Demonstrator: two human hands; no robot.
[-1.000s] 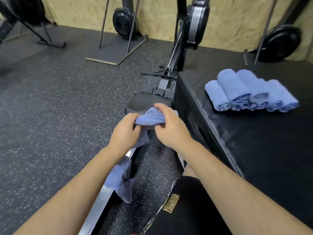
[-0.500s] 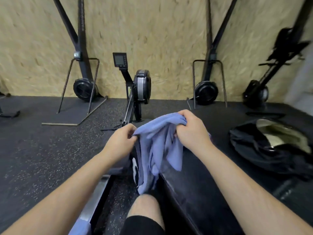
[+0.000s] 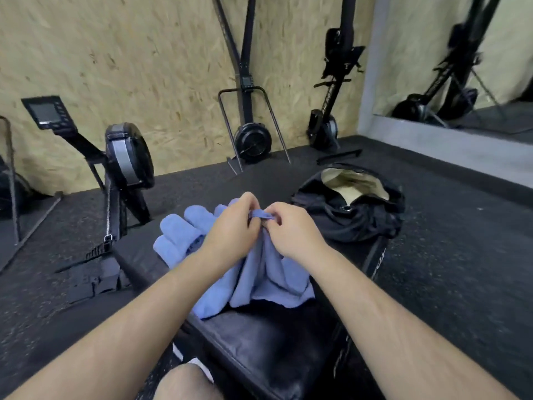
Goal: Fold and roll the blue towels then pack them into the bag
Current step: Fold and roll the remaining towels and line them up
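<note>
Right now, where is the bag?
In the head view, the black bag sits open on the right, just beyond the right hand, at the far end of the padded bench.

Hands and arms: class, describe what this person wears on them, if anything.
Nothing visible. The left hand and right hand are bare: no gloves, rings or watch. The left forearm and right forearm show no sleeve or band up to the picture's edge.

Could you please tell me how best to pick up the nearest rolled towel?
Likely around the middle of the rolled towel, from above-left: that flank lies open on the bench, while other rolls press its far side and the left hand covers its right.
</note>
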